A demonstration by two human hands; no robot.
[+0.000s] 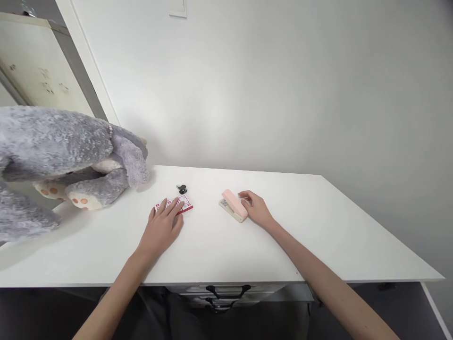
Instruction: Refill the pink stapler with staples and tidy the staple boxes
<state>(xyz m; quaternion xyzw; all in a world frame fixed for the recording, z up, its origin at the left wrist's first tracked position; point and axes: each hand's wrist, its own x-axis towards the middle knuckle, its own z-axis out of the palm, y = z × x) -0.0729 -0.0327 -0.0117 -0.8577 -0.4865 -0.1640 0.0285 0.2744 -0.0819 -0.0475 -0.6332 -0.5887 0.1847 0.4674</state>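
My left hand lies palm down with its fingers spread over a small flat red-and-white box. The fingers cover much of the box's printed top. Just behind the box is a small black object with a shiny part; its kind is hard to make out. A pink and cream stapler rests at an angle on the table, its upper arm raised from the base. At its right side is my right hand, loosely curved with thumb and fingers apart. The thumb is close to the stapler's rear end; whether they touch is unclear.
The white tabletop runs back to a plain wall. A large grey plush toy sits on the left side. Drawers with black handles are under the front edge. A pale cabinet stands at the far left.
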